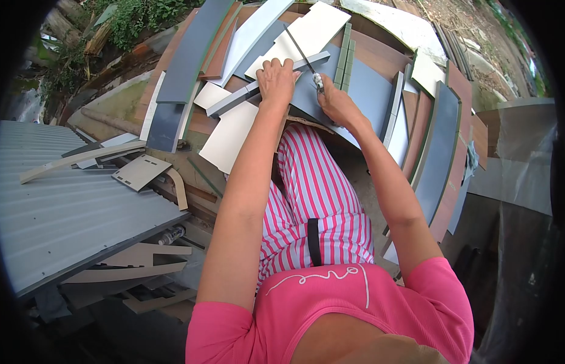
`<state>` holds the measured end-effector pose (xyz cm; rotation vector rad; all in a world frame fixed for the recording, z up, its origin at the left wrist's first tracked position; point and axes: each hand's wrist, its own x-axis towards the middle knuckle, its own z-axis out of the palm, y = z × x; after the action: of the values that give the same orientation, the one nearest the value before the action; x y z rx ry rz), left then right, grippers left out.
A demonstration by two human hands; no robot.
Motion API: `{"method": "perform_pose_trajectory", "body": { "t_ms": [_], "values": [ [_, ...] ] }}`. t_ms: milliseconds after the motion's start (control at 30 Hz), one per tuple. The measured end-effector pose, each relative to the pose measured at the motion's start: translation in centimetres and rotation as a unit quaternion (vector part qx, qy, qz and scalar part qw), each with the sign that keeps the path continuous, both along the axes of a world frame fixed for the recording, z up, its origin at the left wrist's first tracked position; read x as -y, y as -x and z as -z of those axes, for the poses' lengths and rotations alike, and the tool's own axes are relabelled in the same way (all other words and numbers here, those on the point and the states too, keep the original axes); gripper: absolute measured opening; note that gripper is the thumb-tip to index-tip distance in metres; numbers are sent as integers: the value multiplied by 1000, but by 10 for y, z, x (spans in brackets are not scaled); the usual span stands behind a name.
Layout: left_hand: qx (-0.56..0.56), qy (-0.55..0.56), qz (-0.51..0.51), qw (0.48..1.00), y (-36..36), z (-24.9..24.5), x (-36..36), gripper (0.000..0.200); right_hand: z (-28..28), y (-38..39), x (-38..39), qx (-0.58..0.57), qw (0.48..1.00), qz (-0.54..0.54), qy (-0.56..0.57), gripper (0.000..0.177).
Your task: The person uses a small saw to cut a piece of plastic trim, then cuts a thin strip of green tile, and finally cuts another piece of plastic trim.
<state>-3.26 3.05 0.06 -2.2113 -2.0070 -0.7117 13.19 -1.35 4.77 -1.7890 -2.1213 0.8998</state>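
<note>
A narrow grey strip (232, 101) lies slantwise over cream and grey boards in front of me. My left hand (277, 82) is wrapped over the strip near its middle, pressing it down; part of the grip is hidden. My right hand (337, 104) is closed around the white wrapped handle of a narrow saw (297, 46), whose thin dark blade points up and left. The blade crosses the strip to the right of my left hand. I cannot make out its teeth or any cut. Under the strip are a cream board (231, 136) and a cream stepped panel (309, 35).
Long grey boards (437, 151) and brown panels lie at both sides of the work surface. A corrugated metal sheet (64, 194) is at the left, with offcuts and a can (172, 235) beside it. Clear plastic sheeting (522, 242) hangs at the right.
</note>
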Motion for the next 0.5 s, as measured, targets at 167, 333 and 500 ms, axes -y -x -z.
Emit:
{"method": "perform_pose_trajectory", "body": {
  "t_ms": [167, 333, 500],
  "values": [
    [2, -3, 1, 1000, 0, -1, 0, 26, 3, -12, 19, 10, 1000, -3, 6, 52],
    [10, 2, 2, 1000, -1, 0, 2, 26, -4, -33, 78, 13, 999, 14, 38, 53],
    [2, -2, 13, 1000, 0, 1, -1, 26, 0, -35, 75, -6, 999, 22, 46, 52]
  ]
}}
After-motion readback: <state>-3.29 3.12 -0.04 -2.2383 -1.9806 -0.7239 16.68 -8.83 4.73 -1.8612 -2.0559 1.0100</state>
